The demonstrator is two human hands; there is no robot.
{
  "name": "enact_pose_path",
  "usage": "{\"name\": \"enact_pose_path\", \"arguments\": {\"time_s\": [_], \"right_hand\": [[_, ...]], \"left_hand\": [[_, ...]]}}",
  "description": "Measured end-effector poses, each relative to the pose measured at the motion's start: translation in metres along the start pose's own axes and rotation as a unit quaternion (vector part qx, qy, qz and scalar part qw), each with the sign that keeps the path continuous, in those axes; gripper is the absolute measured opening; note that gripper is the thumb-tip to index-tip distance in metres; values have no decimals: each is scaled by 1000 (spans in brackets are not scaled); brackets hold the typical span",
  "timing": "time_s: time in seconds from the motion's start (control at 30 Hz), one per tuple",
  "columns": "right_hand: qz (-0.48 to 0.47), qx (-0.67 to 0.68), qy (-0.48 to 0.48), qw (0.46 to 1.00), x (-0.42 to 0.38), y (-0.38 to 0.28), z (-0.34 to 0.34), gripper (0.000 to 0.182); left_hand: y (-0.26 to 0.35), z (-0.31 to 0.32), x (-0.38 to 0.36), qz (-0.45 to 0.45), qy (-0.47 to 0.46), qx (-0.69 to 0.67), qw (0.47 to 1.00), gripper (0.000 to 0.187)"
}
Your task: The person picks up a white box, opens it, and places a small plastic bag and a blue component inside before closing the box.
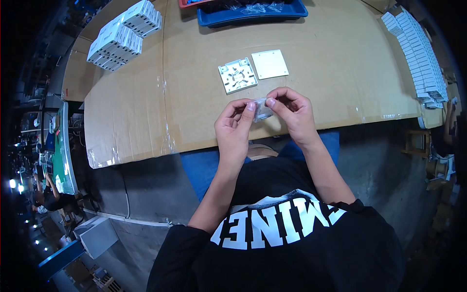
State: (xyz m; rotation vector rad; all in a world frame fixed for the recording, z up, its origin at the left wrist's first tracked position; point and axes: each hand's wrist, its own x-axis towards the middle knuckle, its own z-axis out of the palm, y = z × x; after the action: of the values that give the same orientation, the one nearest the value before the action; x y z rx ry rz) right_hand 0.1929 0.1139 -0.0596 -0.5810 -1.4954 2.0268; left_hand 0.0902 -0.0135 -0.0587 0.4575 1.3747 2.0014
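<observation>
Between my two hands, just above the table's near edge, is a small clear plastic bag (262, 111); what it contains is too small to make out. My left hand (235, 124) pinches its left side between thumb and fingers. The upper right corner is pinched by my right hand (296, 114). Just beyond my hands lies a white square plastic box base (238, 76), its inner side up with clips and dark slots showing. A flat white square cover (270, 64) lies beside it to the right, with small holes near its corners.
Cardboard covers the table (194, 107). Stacked white boxes (116, 41) stand at the far left, and a long row of similar white boxes (419, 56) lines the right edge. A blue tray (253, 18) with clear bags sits at the back, beside a red tray (188, 3).
</observation>
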Motion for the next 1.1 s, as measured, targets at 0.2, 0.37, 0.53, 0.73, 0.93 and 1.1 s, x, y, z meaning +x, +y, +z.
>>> {"name": "enact_pose_path", "arguments": {"time_s": [0.2, 0.37, 0.53, 0.73, 0.93, 1.1], "right_hand": [[18, 22, -8, 1000, 1, 4, 3, 12], [19, 23, -32, 999, 2, 3, 4, 13], [5, 27, -45, 999, 1, 1, 4, 12], [14, 29, -64, 997, 3, 3, 1, 11], [-9, 29, -93, 995, -2, -3, 3, 10], [9, 35, -89, 995, -1, -4, 4, 12]], "left_hand": [[0, 2, -1, 18, 13, 0, 1000, 19], [0, 6, -4, 67, 11, 41, 997, 16], [-1, 8, -4, 66, 2, 46, 997, 14], [-4, 6, -4, 54, -9, 23, 998, 15], [-2, 3, -9, 21, -37, -49, 998, 16], [7, 7, -3, 52, -43, -18, 998, 17]]}}
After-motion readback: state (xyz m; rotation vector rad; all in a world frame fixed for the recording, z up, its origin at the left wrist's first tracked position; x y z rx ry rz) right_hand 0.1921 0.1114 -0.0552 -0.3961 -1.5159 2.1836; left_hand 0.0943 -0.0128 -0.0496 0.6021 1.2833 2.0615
